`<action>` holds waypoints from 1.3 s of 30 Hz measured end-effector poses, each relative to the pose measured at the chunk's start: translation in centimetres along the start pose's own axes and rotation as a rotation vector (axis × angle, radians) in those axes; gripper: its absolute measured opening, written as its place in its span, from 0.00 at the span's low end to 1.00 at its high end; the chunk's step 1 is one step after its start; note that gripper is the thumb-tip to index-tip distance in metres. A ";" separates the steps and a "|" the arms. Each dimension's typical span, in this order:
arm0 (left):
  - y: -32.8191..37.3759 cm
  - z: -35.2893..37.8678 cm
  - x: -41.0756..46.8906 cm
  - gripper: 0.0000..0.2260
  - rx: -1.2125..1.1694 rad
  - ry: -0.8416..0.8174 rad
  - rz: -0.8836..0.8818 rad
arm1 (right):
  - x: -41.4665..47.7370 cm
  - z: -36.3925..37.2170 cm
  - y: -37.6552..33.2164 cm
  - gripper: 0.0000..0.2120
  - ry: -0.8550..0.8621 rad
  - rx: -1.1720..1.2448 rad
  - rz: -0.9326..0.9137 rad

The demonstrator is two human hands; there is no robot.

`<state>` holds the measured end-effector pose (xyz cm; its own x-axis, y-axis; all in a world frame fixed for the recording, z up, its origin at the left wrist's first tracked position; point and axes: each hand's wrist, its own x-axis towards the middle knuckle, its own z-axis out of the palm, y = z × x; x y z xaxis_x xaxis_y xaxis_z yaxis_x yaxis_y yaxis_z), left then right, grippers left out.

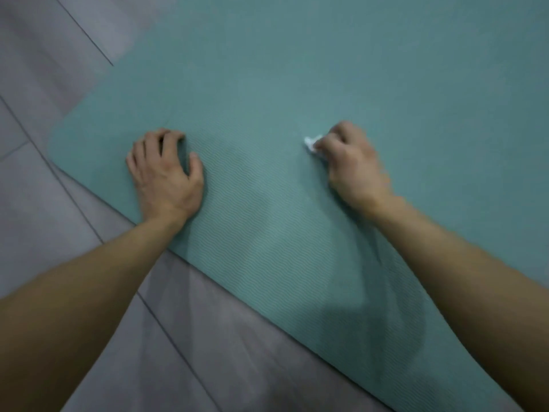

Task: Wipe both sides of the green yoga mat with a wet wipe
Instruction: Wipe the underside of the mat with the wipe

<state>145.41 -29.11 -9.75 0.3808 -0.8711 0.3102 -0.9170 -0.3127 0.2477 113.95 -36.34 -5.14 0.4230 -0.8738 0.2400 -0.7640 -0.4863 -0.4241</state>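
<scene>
The green yoga mat (297, 84) lies flat on the floor and fills most of the view, its rounded corner at the left. My left hand (166, 173) presses on the mat near that corner, fingers curled and apart, holding nothing. My right hand (353, 168) rests on the mat further right, closed around a small crumpled white wet wipe (312, 144) that sticks out from the fingers and touches the mat. A darker, damp-looking patch shows on the mat below my right forearm.
Grey tiled floor (59, 84) with dark grout lines surrounds the mat on the left and along the bottom. The mat's near edge runs diagonally from the left corner down to the lower right.
</scene>
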 end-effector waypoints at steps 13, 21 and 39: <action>-0.2 0.3 -0.3 0.17 0.002 0.036 -0.062 | 3.9 2.3 -1.7 0.13 0.007 -0.011 -0.191; -1.7 1.1 0.5 0.22 0.140 0.135 -0.486 | 0.9 7.4 -12.0 0.12 -0.231 0.214 -0.347; -0.7 0.8 0.6 0.21 0.138 0.071 -0.313 | 6.1 7.1 -5.4 0.21 0.073 -0.117 -0.091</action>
<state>146.16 -29.76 -10.49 0.6492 -0.6975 0.3034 -0.7598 -0.6133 0.2157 124.10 -39.12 -7.60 0.4598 -0.8216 0.3369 -0.7775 -0.5558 -0.2943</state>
